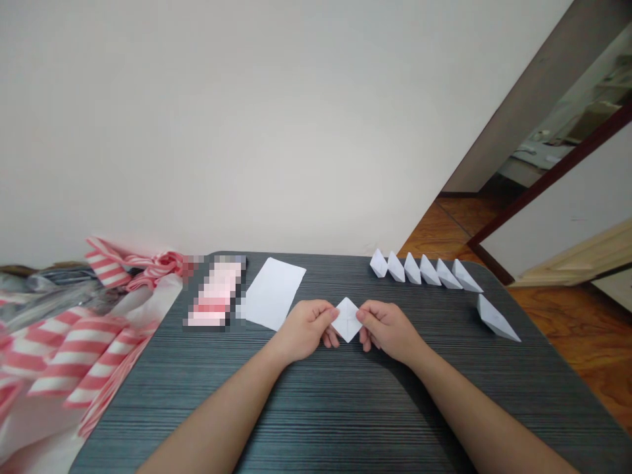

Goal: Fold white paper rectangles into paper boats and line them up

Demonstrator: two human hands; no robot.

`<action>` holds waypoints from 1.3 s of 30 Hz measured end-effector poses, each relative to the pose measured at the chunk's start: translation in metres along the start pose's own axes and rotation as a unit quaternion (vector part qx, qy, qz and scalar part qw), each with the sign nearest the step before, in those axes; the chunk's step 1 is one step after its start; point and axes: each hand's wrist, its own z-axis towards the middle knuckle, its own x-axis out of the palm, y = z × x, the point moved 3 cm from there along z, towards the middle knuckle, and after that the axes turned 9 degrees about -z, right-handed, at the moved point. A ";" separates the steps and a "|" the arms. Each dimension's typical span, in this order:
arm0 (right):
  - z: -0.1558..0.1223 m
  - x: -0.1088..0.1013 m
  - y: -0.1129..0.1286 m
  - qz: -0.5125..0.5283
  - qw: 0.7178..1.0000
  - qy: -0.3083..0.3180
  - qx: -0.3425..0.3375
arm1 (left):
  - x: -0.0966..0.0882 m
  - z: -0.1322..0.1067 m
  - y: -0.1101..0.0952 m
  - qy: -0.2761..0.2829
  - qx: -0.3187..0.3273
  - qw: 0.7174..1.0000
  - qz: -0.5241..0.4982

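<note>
A small folded paper diamond (pixel 347 320), white with crease lines crossing its middle, is held up over the table between both hands. At its left corner, my left hand (pixel 310 329) pinches it between thumb and fingers. The opposite corner is pinched the same way by my right hand (pixel 388 331). White paper sheets (pixel 274 289) lie flat just beyond my left hand. Toward the far right edge stands a row of several folded paper boats (pixel 413 268), and one more paper boat (pixel 496 318) sits nearer, apart from the row.
The dark wood-grained table (pixel 316 421) meets a pale wall (pixel 296 131) at its far edge. A blurred-out, pinkish flat object (pixel 217 289) lies at the table's far left. Red-and-white striped cloth (pixel 74 349) is heaped beside the left edge. Wooden floor (pixel 582 322) shows at right.
</note>
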 end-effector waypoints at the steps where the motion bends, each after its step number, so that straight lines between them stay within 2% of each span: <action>1: 0.000 -0.001 0.000 -0.007 1.000 0.000 -0.001 | 0.000 0.000 0.000 0.001 0.000 1.000 0.000; 7: -0.002 -0.004 0.006 -0.036 0.999 -0.003 -0.003 | 0.002 0.001 -0.001 0.004 0.007 1.000 0.006; 18: -0.002 0.003 0.013 -0.036 0.998 0.034 -0.024 | 0.006 -0.003 -0.005 -0.014 0.014 0.996 0.083; 23: -0.003 0.003 0.013 -0.013 0.998 0.050 -0.033 | 0.005 -0.004 -0.006 -0.015 0.022 0.997 0.076; 31: -0.003 -0.002 0.010 -0.007 1.000 0.019 -0.020 | 0.001 0.001 0.000 -0.009 0.016 1.000 -0.001; 39: -0.001 -0.001 0.001 -0.002 0.999 0.015 -0.029 | 0.000 0.002 0.000 -0.027 0.012 1.000 -0.010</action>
